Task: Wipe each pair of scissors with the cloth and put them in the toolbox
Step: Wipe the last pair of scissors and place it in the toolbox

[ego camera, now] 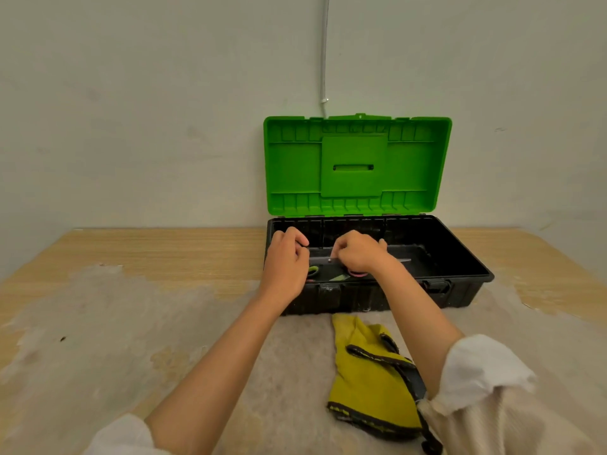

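1. Toolbox (460, 274), black tub with green lid (358, 165) swung fully up and leaning toward the wall. Judged reason: mouth stays clear so both hands can work inside.

2. Right hand (359, 252) reaches over the front rim into the tub. Fingers curled downward; they appear to hold a long pair of scissors (399, 260) near the pivot. Grey blades run out past the knuckles to the right, and a pink handle loop (357, 274) shows just under the heel of the hand. Exact pinch is hidden by the back of the hand.

3. Left hand (287, 261) is at the tub's left end, fingers loosely curled, tips near the rim. Cannot tell whether it grips anything; likely steadying the box or guiding the scissors' far end.

4. Just below the left fingers, on the tub floor: a green-handled pair (313, 270), only partly seen. A pale green sliver lies between the two hands, unidentified.

5. Yellow cloth (371, 369) with dark edging lies crumpled on the worn tabletop (131, 323), beside the right forearm, well apart from both sets of fingers. Judged: wiping is done for this pair, and placing is the step in hand.
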The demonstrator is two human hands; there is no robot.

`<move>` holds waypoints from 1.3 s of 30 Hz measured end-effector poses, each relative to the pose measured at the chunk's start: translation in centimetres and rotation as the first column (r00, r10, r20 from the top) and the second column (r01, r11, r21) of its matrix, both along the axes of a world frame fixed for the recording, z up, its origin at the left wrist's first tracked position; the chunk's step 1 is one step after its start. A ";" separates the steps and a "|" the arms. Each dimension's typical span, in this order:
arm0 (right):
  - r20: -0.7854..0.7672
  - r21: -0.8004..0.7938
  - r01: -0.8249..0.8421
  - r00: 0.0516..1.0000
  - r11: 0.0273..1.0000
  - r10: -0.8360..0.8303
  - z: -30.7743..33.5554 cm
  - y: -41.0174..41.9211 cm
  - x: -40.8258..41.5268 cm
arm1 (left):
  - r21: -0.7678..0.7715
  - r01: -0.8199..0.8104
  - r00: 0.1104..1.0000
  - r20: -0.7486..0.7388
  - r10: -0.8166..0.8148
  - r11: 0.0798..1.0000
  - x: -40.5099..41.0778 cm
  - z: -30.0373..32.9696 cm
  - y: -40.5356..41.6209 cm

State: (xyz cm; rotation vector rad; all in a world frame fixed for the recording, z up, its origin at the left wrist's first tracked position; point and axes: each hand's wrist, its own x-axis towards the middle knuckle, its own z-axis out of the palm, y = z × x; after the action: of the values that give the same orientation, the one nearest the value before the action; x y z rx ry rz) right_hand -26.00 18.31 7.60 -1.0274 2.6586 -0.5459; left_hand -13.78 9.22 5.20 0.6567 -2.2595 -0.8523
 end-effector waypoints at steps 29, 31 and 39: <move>-0.562 -0.437 -0.020 0.787 0.899 -0.256 7.8 -6.0 -10.0 | -0.713 0.007 0.965 0.188 0.181 0.701 -11.0 11.0 -9.9; -0.565 -0.471 -0.006 0.770 0.882 -0.296 7.9 -5.5 -9.3 | -0.708 -0.020 0.976 0.140 0.169 0.706 -10.4 10.9 -9.1; -0.521 -0.698 -0.064 0.729 0.713 -0.444 4.8 1.0 -1.7 | -0.623 -0.118 0.993 -0.077 0.089 0.773 -3.2 8.1 -1.1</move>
State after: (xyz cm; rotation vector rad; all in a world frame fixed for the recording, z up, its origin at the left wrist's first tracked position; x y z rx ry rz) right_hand -27.67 19.28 12.38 -1.2897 3.3098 -1.5826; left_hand -16.98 8.15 13.27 0.4278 -2.2462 -0.0194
